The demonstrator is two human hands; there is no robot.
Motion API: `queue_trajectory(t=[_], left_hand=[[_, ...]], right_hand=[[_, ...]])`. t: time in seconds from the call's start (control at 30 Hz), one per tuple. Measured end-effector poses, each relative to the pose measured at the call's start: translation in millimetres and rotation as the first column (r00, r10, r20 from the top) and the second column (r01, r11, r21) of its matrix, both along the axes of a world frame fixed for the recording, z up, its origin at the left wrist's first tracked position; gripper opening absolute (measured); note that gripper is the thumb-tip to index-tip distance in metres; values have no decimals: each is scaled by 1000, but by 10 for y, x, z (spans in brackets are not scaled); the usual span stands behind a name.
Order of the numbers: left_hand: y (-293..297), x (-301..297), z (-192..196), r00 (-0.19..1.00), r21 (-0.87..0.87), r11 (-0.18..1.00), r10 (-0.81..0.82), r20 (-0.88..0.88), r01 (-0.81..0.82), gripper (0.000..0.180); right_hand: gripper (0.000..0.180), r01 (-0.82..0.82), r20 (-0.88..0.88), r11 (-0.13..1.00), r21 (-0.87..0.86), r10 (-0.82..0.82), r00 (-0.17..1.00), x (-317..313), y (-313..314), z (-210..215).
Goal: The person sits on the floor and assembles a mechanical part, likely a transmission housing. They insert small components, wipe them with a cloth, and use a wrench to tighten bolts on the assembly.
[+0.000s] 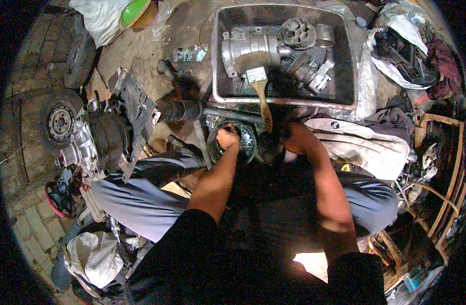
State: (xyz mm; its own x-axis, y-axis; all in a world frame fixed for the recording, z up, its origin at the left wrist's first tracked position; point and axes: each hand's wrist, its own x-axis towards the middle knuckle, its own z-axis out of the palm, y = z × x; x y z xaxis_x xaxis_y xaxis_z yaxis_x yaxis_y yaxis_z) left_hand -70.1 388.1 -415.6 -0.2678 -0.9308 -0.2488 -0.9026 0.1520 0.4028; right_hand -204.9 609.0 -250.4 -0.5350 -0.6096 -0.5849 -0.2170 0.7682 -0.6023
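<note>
My left hand (228, 138) is closed, reaching into a round bowl (248, 137) of small shiny bits in front of me. Whatever its fingers hold is hidden. Just right of the bowl, my right hand (296, 138) is in deep shadow, and its fingers cannot be made out. Between my hands and the grey tub (351, 76) lies a paintbrush (264, 99) with a wooden handle, its bristles inside the tub and its handle over the near rim. In the tub are a large ribbed metal housing (250, 48), a round vaned part (297, 34) and a smaller metal assembly (309, 71).
A metal gearbox-like casing (108, 134) and a wheel (60, 123) stand at the left. A dark shaft (179, 110) lies beyond the bowl. Stained white cloth (362, 142) is on the right, beside a wooden frame (449, 188). A white sack (95, 256) is at lower left.
</note>
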Motion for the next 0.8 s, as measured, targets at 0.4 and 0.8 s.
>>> queue_trajectory(t=[0.4,0.8], left_hand=[[-453,412,949,809,947,224,496,-314,230,38],[-92,73,2326,747,758,56,138,-650,650,17]], right_hand=[[29,319,-116,891,-322,-372,921,10,225,-611],[63,313,156,944,-107,-295,943,-15,566,1219]])
